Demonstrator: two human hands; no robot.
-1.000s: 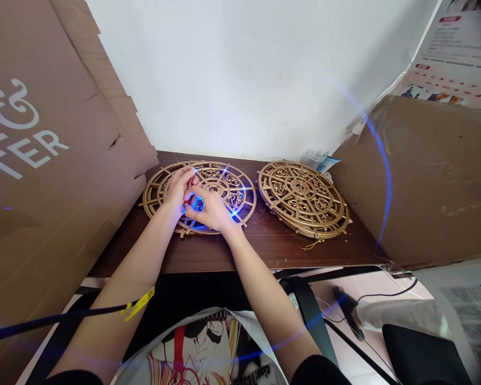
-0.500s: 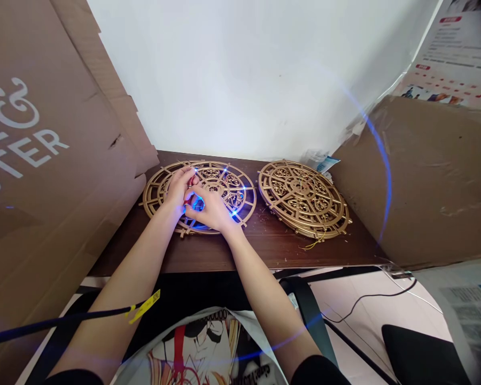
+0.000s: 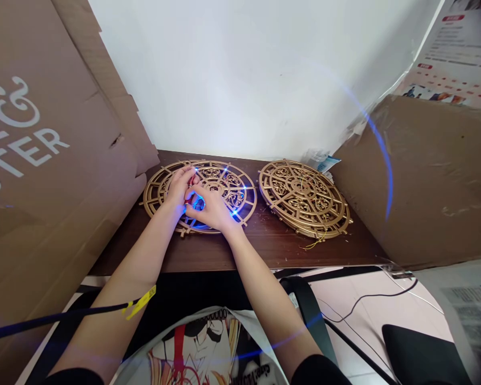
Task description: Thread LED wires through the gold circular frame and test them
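A gold openwork disc (image 3: 250,206) lies on the dark wooden table, with several blue lights glowing on it. Over its left half, my left hand (image 3: 179,186) is curled, with a small red bit showing by its fingers. Close against it, my right hand (image 3: 212,209) pinches with thumb and forefinger bent into a loop. Blue light shines through that loop. What the fingertips grip, perhaps part of the same red piece, is too small and covered to make out.
More gold discs (image 3: 300,187) are stacked at the right, with a thin yellow wire (image 3: 315,244) at their near edge. Cardboard walls (image 3: 44,160) flank the table (image 3: 272,254). A clear plastic bag (image 3: 316,158) sits behind the stack. A black cable (image 3: 64,320) with a yellow tag crosses my left forearm.
Both hands stay in nearly the same place over the disc. The black cable with its yellow tag has shifted slightly left and down.
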